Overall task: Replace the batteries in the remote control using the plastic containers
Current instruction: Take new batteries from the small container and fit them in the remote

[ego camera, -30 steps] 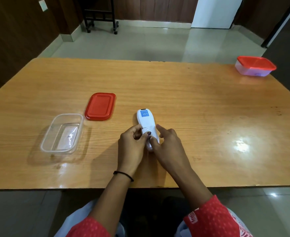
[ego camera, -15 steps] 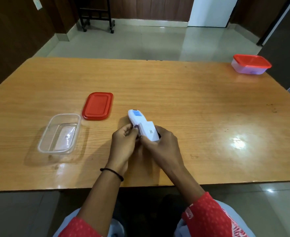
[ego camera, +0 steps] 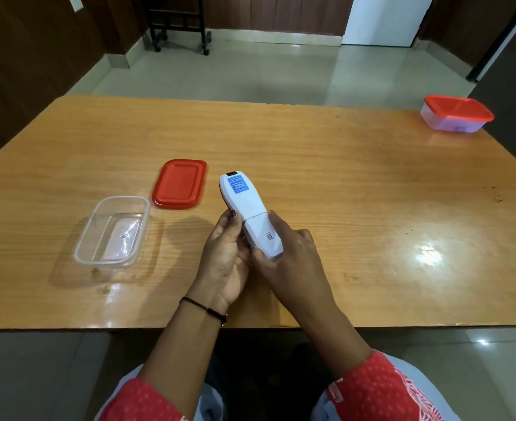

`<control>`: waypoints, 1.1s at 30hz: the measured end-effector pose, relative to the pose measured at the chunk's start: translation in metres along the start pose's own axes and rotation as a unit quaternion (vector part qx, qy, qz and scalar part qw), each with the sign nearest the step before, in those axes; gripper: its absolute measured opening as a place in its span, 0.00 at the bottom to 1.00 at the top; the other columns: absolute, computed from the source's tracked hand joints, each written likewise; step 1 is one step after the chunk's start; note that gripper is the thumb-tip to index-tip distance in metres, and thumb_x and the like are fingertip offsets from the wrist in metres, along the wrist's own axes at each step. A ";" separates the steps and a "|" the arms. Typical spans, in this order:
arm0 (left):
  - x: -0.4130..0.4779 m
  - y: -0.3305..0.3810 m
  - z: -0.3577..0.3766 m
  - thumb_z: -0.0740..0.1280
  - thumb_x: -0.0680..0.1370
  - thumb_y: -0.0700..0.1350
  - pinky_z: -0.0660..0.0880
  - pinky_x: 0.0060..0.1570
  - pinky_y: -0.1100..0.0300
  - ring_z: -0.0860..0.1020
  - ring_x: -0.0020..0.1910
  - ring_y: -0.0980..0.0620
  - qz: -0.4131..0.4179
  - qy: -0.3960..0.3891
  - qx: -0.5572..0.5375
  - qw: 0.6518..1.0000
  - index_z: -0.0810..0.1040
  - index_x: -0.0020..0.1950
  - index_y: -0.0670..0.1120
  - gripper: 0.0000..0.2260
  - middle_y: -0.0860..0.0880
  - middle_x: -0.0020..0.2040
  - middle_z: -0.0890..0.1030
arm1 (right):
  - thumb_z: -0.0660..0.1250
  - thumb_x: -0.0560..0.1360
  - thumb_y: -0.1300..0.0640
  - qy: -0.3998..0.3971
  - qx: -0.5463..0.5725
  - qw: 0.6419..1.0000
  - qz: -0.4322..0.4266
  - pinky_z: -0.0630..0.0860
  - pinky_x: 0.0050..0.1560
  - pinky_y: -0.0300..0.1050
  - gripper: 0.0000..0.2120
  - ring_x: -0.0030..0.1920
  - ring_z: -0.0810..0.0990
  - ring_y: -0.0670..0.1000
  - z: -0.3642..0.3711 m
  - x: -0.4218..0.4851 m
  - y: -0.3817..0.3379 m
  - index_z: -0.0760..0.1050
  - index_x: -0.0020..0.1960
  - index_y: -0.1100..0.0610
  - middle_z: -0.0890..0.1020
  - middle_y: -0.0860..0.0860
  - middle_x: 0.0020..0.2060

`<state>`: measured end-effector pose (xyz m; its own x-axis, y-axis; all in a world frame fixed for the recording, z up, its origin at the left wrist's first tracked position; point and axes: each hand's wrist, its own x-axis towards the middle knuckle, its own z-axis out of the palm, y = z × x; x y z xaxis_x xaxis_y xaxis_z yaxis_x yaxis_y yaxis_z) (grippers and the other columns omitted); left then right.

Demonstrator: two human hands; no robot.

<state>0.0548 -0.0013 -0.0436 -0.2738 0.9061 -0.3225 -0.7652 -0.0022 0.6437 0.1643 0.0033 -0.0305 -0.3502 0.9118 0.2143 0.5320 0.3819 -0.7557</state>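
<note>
I have the white remote control in both hands, lifted off the tabletop and turned back side up, so its blue label faces me at the far end. My left hand cups it from the left and underneath, fingers curled around the side, thumb tip resting by the seam where the battery cover meets the body. My right hand is clenched on the near end, its grip closed around that cover from the right and below, thumb against the lower left edge. The cover sits slightly offset from the body at the seam. The remote tilts away from me, its far end pointing toward the red lid.

That lid lies flat on the tabletop, just left of the remote's far end. Beside it, nearer to me and further left, stands the open clear container, empty as far as I can see. A second container with a red lid sits closed at the far right corner, well apart from my hands.
</note>
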 end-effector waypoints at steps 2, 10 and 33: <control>-0.002 -0.003 0.001 0.58 0.81 0.42 0.78 0.52 0.55 0.79 0.48 0.49 0.000 -0.005 -0.002 1.000 0.71 0.65 0.43 0.13 0.43 0.52 0.80 | 0.70 0.70 0.56 -0.004 -0.005 1.000 0.016 0.69 0.47 0.43 0.27 0.49 0.71 0.55 0.000 0.001 0.001 0.69 0.68 0.56 0.74 0.44 0.36; -0.005 0.002 0.002 0.64 0.75 0.35 0.80 0.39 0.59 0.82 0.45 0.50 0.040 -0.045 0.045 0.997 0.69 0.69 0.44 0.22 0.41 0.55 0.79 | 0.71 0.72 0.52 -0.035 0.074 0.995 0.063 0.75 0.45 0.39 0.29 0.47 0.78 0.46 -0.004 0.005 0.004 0.66 0.71 0.48 0.81 0.47 0.49; 0.002 0.002 -0.003 0.65 0.76 0.42 0.78 0.54 0.53 0.79 0.55 0.44 0.084 -0.004 0.133 0.988 0.74 0.64 0.42 0.16 0.37 0.61 0.78 | 0.71 0.73 0.58 -0.032 0.403 0.881 0.247 0.77 0.32 0.39 0.10 0.37 0.83 0.49 -0.006 0.010 0.004 0.79 0.53 0.60 0.86 0.58 0.40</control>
<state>0.0512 -0.0011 -0.0449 -0.3784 0.9057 -0.1911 -0.5296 -0.0425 0.8472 0.1672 0.0153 -0.0280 -0.2864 0.9164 -0.2795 -0.0786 -0.3132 -0.9464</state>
